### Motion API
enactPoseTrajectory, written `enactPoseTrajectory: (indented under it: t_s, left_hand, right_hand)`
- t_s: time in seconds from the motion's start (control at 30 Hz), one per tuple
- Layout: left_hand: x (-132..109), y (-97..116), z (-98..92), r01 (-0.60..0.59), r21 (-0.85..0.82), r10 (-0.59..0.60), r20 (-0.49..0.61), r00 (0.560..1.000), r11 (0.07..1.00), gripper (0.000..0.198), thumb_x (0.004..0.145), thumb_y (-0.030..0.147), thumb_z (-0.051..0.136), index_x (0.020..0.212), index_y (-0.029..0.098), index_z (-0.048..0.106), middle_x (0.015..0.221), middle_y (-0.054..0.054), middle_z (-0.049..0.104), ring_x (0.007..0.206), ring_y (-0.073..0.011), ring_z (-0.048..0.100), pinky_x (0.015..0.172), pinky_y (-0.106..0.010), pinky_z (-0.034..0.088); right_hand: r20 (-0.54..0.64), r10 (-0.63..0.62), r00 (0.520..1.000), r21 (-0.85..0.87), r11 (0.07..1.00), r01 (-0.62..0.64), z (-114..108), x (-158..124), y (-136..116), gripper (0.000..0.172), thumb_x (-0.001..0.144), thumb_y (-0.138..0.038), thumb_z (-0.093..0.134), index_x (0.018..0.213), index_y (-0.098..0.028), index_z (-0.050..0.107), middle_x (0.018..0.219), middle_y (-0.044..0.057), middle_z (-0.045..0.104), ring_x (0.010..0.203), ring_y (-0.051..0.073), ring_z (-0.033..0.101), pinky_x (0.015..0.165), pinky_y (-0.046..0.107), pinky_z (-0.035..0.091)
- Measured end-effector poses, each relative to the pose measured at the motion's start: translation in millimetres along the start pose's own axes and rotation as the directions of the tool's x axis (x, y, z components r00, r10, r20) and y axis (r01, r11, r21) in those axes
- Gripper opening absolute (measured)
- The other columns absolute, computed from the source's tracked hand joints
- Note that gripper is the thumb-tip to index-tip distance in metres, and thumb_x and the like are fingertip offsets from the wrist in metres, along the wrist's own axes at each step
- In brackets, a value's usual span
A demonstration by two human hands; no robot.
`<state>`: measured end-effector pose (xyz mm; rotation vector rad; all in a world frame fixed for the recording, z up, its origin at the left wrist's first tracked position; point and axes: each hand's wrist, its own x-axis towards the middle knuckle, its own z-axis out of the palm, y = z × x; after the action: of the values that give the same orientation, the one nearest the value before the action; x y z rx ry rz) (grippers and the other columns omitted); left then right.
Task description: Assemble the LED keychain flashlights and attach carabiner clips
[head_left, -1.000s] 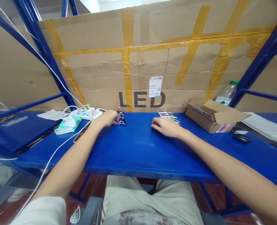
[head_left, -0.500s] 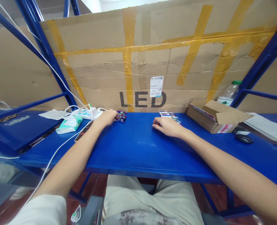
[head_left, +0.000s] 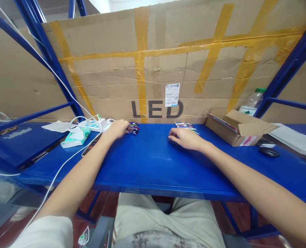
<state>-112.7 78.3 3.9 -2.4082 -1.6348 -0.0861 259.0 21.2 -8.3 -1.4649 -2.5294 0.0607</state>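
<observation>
My left hand (head_left: 119, 128) reaches to the back left of the blue table, its fingertips closed at the edge of a small pile of shiny, multicoloured metal pieces (head_left: 134, 128). What those fingertips grip is hidden behind them. On the right, my right hand (head_left: 184, 137) rests on the tabletop with loosely bent fingers and the thumb a little apart, nothing visible between them. Just behind it lies a row of slim, shiny coloured pieces (head_left: 183, 125), partly covered by the hand. Both groups are too small to identify exactly.
A phone (head_left: 91, 145), a tissue pack (head_left: 76, 137) and a white power strip (head_left: 96, 124) with cables lie left. An open cardboard box (head_left: 235, 127), a black mouse (head_left: 269, 152) and a plastic bottle (head_left: 255, 100) are right. Behind the blue table (head_left: 147, 162) stands a large cardboard sheet (head_left: 111, 79).
The view has shifted very slightly. Both hands stay in nearly the same places, and I see no clear movement of the pieces.
</observation>
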Motion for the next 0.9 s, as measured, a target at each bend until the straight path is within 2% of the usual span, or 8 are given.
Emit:
enactPoseTrajectory:
  t_s: [0.1, 0.2, 0.3, 0.4, 0.47, 0.6, 0.9]
  left_hand:
    - [0.7, 11.3, -1.8, -0.061, -0.064, 0.056, -0.078, 0.995, 0.996, 0.018, 0.099, 0.029, 0.068, 0.11, 0.023, 0.08, 0.114, -0.011, 0.081, 0.109, -0.0295, 0.074, 0.091, -0.033, 0.051]
    - [1.9, 33.4, 1.6, -0.195, -0.27, 0.164, -0.135, 0.977, 0.943, 0.017, 0.101, 0.034, 0.068, 0.103, 0.022, 0.079, 0.11, -0.007, 0.082, 0.1, -0.0244, 0.073, 0.087, -0.032, 0.051]
    - [1.5, 56.3, 8.0, -0.287, -0.424, 0.25, -0.142, 0.958, 0.859, 0.023, 0.102, 0.041, 0.067, 0.101, 0.021, 0.079, 0.103, -0.006, 0.081, 0.09, -0.0212, 0.072, 0.082, -0.031, 0.051]
    - [0.1, 69.6, 13.5, -0.304, -0.502, 0.292, -0.104, 0.951, 0.81, 0.023, 0.101, 0.041, 0.069, 0.102, 0.02, 0.078, 0.098, -0.005, 0.08, 0.085, -0.0202, 0.071, 0.078, -0.03, 0.05]
    - [-0.6, 72.7, 15.7, -0.318, -0.511, 0.31, -0.103, 0.945, 0.798, 0.024, 0.101, 0.041, 0.069, 0.103, 0.02, 0.078, 0.099, -0.006, 0.08, 0.085, -0.0203, 0.071, 0.078, -0.03, 0.05]
    - [-0.7, 72.6, 17.9, -0.332, -0.507, 0.324, -0.107, 0.94, 0.796, 0.023, 0.102, 0.041, 0.067, 0.103, 0.02, 0.078, 0.1, -0.006, 0.079, 0.086, -0.0207, 0.071, 0.078, -0.031, 0.049]
    - [0.1, 71.1, 20.6, -0.312, -0.52, 0.31, -0.093, 0.946, 0.796, 0.024, 0.101, 0.043, 0.069, 0.104, 0.021, 0.078, 0.098, -0.005, 0.078, 0.085, -0.0214, 0.07, 0.077, -0.031, 0.048]
  right_hand:
    - [-0.019, 0.003, 1.0, -0.017, 1.0, -0.003, -1.7, 0.6, 4.3, 0.019, 0.11, -0.033, 0.056, 0.111, -0.022, 0.072, 0.111, 0.01, 0.083, 0.1, 0.026, 0.076, 0.081, 0.033, 0.048]
    - [-0.052, 0.003, 0.999, -0.034, 0.999, -0.005, -4.9, 2.0, 14.7, 0.017, 0.109, -0.031, 0.057, 0.111, -0.023, 0.072, 0.113, 0.01, 0.082, 0.103, 0.027, 0.075, 0.081, 0.033, 0.047]
    - [-0.036, 0.024, 0.999, -0.073, 0.997, -0.027, -11.0, 2.4, 29.7, 0.014, 0.105, -0.022, 0.059, 0.104, -0.022, 0.073, 0.113, 0.009, 0.082, 0.101, 0.027, 0.075, 0.08, 0.033, 0.047]
    - [0.043, 0.049, 0.998, -0.097, 0.994, -0.044, -19.3, 1.0, 45.9, 0.011, 0.099, -0.018, 0.064, 0.099, -0.024, 0.073, 0.105, 0.007, 0.083, 0.094, 0.027, 0.076, 0.075, 0.032, 0.045]
    - [0.086, 0.096, 0.992, -0.125, 0.989, -0.085, -24.7, -0.6, 55.9, 0.01, 0.096, -0.019, 0.066, 0.097, -0.024, 0.074, 0.103, 0.007, 0.083, 0.09, 0.026, 0.075, 0.073, 0.032, 0.044]
    - [0.045, 0.208, 0.977, -0.203, 0.959, -0.195, -31.0, -2.8, 71.0, 0.006, 0.095, -0.02, 0.068, 0.097, -0.023, 0.072, 0.106, 0.01, 0.082, 0.089, 0.027, 0.075, 0.069, 0.032, 0.043]
    - [0.08, 0.166, 0.983, -0.21, 0.967, -0.146, -25.3, -0.2, 69.9, 0.013, 0.094, -0.023, 0.073, 0.106, -0.022, 0.076, 0.115, 0.011, 0.08, 0.101, 0.029, 0.075, 0.075, 0.032, 0.045]
